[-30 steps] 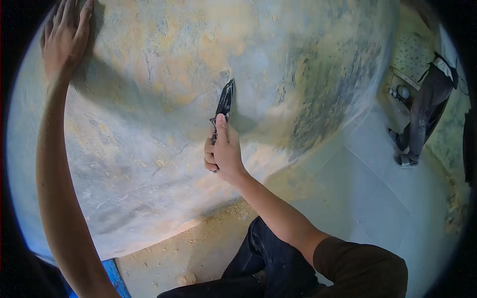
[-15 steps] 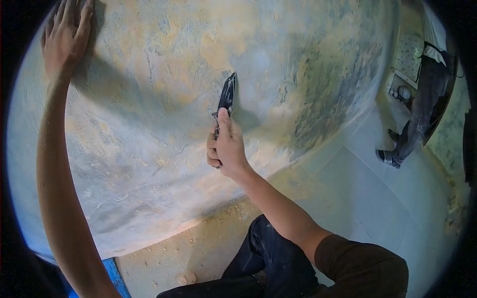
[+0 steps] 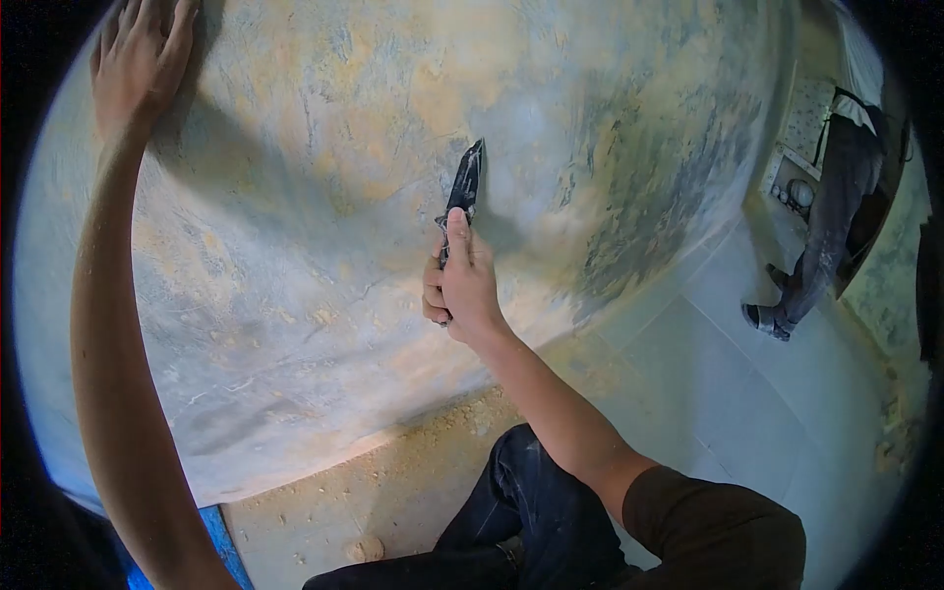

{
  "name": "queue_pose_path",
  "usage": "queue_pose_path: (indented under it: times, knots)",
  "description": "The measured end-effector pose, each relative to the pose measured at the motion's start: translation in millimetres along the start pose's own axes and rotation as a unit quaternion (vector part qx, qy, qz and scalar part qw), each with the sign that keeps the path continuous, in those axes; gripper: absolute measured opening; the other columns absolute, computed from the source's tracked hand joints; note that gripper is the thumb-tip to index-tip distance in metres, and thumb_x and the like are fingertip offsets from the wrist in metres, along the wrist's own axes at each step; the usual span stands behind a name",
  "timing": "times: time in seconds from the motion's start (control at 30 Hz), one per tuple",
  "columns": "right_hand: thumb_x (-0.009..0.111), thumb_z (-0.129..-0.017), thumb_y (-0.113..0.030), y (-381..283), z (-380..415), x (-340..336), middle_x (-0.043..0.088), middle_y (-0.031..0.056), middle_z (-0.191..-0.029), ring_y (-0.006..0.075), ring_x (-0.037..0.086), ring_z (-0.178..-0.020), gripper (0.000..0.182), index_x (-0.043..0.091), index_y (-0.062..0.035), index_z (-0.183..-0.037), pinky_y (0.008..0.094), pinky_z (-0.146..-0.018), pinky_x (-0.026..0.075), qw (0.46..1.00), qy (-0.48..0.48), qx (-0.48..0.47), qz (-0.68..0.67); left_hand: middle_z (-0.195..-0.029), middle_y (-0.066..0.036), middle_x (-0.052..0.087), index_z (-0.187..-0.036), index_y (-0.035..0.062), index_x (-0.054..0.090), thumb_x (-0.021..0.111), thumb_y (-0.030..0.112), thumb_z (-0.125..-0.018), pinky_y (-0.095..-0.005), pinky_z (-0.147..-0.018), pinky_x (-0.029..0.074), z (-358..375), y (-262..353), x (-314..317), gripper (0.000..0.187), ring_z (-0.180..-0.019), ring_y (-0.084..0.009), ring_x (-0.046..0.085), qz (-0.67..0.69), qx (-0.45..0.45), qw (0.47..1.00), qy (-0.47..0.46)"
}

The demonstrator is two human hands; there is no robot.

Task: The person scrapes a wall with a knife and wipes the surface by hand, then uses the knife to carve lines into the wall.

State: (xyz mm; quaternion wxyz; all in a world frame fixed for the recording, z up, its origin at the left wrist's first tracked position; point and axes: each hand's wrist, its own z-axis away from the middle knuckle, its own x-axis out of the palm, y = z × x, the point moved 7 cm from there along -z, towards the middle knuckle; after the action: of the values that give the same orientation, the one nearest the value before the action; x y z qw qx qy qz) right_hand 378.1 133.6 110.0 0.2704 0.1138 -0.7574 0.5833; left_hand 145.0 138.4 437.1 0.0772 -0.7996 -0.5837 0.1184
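Observation:
My right hand (image 3: 463, 280) is wrapped round the handle of a black, dusty knife (image 3: 465, 180), the thumb lying along its top. The knife points up, its tip against or very close to the wall (image 3: 324, 246), which is patchy in grey, blue and yellowish tones with rough scraped marks. Whether the tip truly touches cannot be told. At the upper left, my left hand (image 3: 143, 69) lies flat on the same wall with its fingers apart, holding nothing.
Crumbs and dust litter the tiled floor (image 3: 324, 521) along the wall's foot, with a round lump (image 3: 365, 549) among them. A blue strip (image 3: 228, 546) edges the lower left. On the right stands another person (image 3: 836, 206) in dark trousers, near a wall box (image 3: 793, 185).
My right hand and the knife have shifted slightly to the right in view. My left hand appears a little further right too, still flat on the wall.

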Motion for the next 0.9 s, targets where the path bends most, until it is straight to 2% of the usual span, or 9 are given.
queue_pose_path:
  times: [0.17,0.33,0.43,0.53,0.63,0.9]
  knots:
    - [0.04,-0.103,-0.056,-17,-12,24,0.029,-0.0032,-0.052,0.0089,0.024,-0.035,0.047,0.037,-0.0127,-0.084,0.0289,-0.032,0.019,0.999,-0.009,-0.033,-0.005,-0.162,-0.015,0.018,-0.155,0.0078,0.022,0.004,0.075,-0.093,-0.0606,-0.119,0.02,0,-2,2,0.093,-0.148,-0.0431,0.018,-0.007,0.001,1.0,0.001]
    - [0.04,-0.103,-0.056,-16,-6,11,0.029,-0.0031,-0.052,0.0088,0.025,-0.035,0.048,0.037,-0.0116,-0.084,0.0288,-0.031,0.021,1.0,-0.008,-0.02,0.019,-0.162,-0.015,0.019,-0.155,0.0076,0.022,0.005,0.075,-0.093,-0.0593,-0.119,0.021,0,1,-1,0.093,-0.149,-0.0418,0.018,-0.01,0.002,1.0,-0.002]
    - [0.04,-0.103,-0.055,-2,1,-5,0.03,-0.0031,-0.052,0.0088,0.026,-0.034,0.049,0.037,-0.0109,-0.084,0.029,-0.031,0.021,1.0,-0.013,-0.008,0.02,-0.16,0.004,0.032,-0.154,0.036,0.03,0.031,0.064,-0.098,-0.0419,-0.122,0.018,6,-17,16,0.063,-0.148,-0.0205,0.027,-0.037,0.092,0.967,0.234]
    - [0.04,-0.103,-0.055,-1,1,-1,0.029,-0.003,-0.052,0.0088,0.026,-0.035,0.048,0.037,-0.0107,-0.084,0.0291,-0.031,0.021,1.0,-0.006,-0.014,0.024,-0.163,0.007,0.024,-0.156,0.0372,0.024,0.03,0.066,-0.098,-0.0404,-0.123,0.017,7,-24,21,0.066,-0.15,-0.023,0.023,-0.046,0.086,0.971,0.219]
    - [0.041,-0.101,-0.058,-19,-6,19,0.031,-0.0016,-0.054,0.0091,0.025,-0.036,0.05,0.037,-0.0111,-0.085,0.0286,-0.032,0.021,0.999,-0.015,-0.034,0.033,-0.162,-0.016,0.02,-0.154,0.0071,0.023,0.007,0.073,-0.094,-0.0592,-0.119,0.021,1,-1,1,0.091,-0.149,-0.0412,0.018,-0.004,0.003,1.0,0.006]
    - [0.042,-0.101,-0.059,-14,-4,4,0.032,-0.0007,-0.056,0.0101,0.025,-0.037,0.05,0.037,-0.0114,-0.086,0.0285,-0.033,0.022,0.999,-0.003,-0.019,0.026,-0.161,-0.018,0.023,-0.154,0.0062,0.025,0.01,0.071,-0.095,-0.0593,-0.118,0.023,0,-1,0,0.088,-0.148,-0.043,0.02,-0.001,0.006,1.0,0.012]
